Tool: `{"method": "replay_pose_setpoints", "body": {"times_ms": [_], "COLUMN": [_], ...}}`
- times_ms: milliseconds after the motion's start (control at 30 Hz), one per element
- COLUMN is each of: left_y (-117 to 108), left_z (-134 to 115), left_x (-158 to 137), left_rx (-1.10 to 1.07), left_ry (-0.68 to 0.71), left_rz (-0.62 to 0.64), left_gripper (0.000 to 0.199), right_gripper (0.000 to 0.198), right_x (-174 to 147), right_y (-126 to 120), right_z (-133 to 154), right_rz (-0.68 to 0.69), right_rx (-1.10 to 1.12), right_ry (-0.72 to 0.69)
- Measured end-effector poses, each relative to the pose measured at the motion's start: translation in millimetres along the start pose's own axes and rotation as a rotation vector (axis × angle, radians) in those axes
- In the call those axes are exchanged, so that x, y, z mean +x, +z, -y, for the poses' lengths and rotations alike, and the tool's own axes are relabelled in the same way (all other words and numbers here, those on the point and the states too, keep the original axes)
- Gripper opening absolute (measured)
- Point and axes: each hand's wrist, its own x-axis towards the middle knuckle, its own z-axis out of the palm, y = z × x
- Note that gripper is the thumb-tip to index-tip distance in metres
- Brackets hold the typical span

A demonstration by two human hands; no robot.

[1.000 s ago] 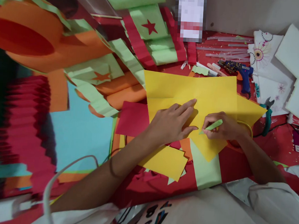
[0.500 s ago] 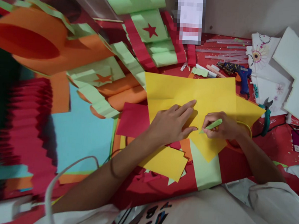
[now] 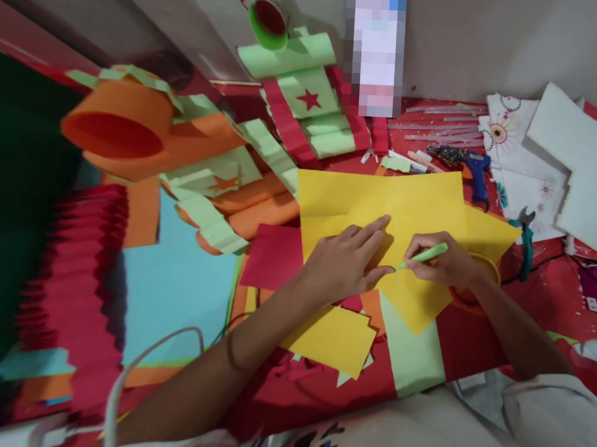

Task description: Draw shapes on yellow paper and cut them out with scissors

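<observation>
A large sheet of yellow paper [image 3: 424,200] lies in front of me on the red tabletop. My left hand [image 3: 349,256] rests flat on it, fingers stretched out toward the right. Pinched in my right hand [image 3: 439,259] is a light green pen [image 3: 431,252], its tip touching the yellow paper beside my left thumb. A faint short green mark shows under the tip. Beneath the sheet, a pale green strip [image 3: 411,356] runs toward my body. A smaller zigzag-edged yellow piece [image 3: 335,339] lies below my left wrist.
Paper figures in orange [image 3: 118,117] and green with a red star [image 3: 305,94] stand at the back left. Pleated red paper [image 3: 86,266] and blue sheets [image 3: 174,297] lie left. A glue gun [image 3: 474,169], glue sticks [image 3: 438,127], pliers [image 3: 526,242] and white foam board [image 3: 576,165] are right.
The view has tilted up slightly, so things sit lower in the picture. My right hand has turned the pen a little, and a faint green mark now shows. My left hand stays put.
</observation>
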Motion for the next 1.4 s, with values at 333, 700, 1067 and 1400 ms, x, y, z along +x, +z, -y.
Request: {"method": "replay_pose_setpoints", "body": {"times_ms": [333, 700, 1067, 1400], "left_y": [8, 7, 1, -1], "left_z": [-1, -10, -21, -30], "left_x": [-5, -15, -16, -21], "left_rx": [0.012, 0.094, 0.152, 0.180], "left_ry": [0.037, 0.014, -0.184, -0.313], "left_rz": [-0.142, -0.177, -0.269, -0.256], "left_gripper": [0.059, 0.055, 0.034, 0.039], "right_gripper": [0.018, 0.022, 0.016, 0.020], "right_x": [5, 6, 67, 92], "right_y": [4, -2, -17, 2], "right_z": [-6, -2, 41, 27], "right_rz": [-0.397, -0.382, -0.162, -0.071], "right_rx": [-0.050, 0.054, 0.022, -0.095], "right_ry": [-0.033, 0.070, 0.001, -0.003]}}
